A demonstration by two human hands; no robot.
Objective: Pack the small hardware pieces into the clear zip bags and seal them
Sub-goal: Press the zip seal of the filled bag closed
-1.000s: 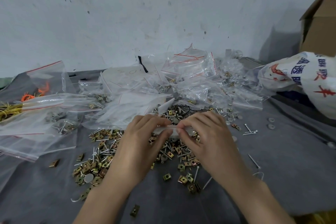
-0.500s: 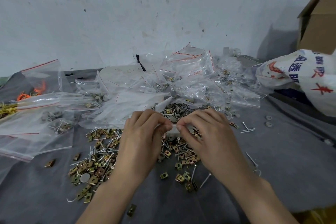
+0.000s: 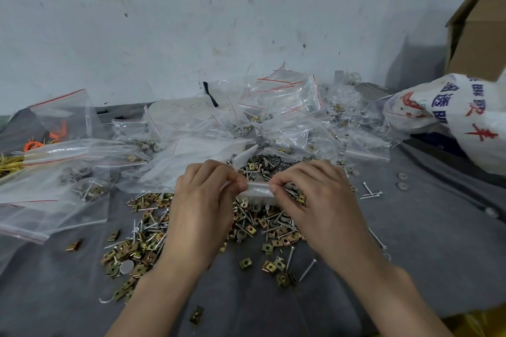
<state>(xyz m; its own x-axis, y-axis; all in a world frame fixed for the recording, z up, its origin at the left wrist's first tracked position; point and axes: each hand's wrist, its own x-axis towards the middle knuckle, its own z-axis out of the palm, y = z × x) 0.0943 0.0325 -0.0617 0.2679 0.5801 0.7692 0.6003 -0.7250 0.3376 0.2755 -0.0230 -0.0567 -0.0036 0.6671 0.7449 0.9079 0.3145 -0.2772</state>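
Observation:
A small clear zip bag [image 3: 258, 189] is stretched between my two hands above the hardware pile. My left hand [image 3: 204, 205] pinches its left end and my right hand [image 3: 319, 204] pinches its right end, thumbs and fingertips pressed on the top edge. Most of the bag's body is hidden behind my fingers. Under and around my hands lies a heap of brass-coloured square clip nuts [image 3: 142, 249], silver nails [image 3: 306, 271] and round washers on the grey cloth [image 3: 438, 254].
A heap of clear zip bags [image 3: 273, 117] with red seal lines fills the back of the table; several more lie at the left [image 3: 49, 194]. A printed white plastic sack [image 3: 465, 117] and a cardboard box [image 3: 482, 24] stand at the right. A wall rises behind.
My hands have stayed together on the small bag, with the fingertips shifting slightly along its top edge. The camera view has moved a little.

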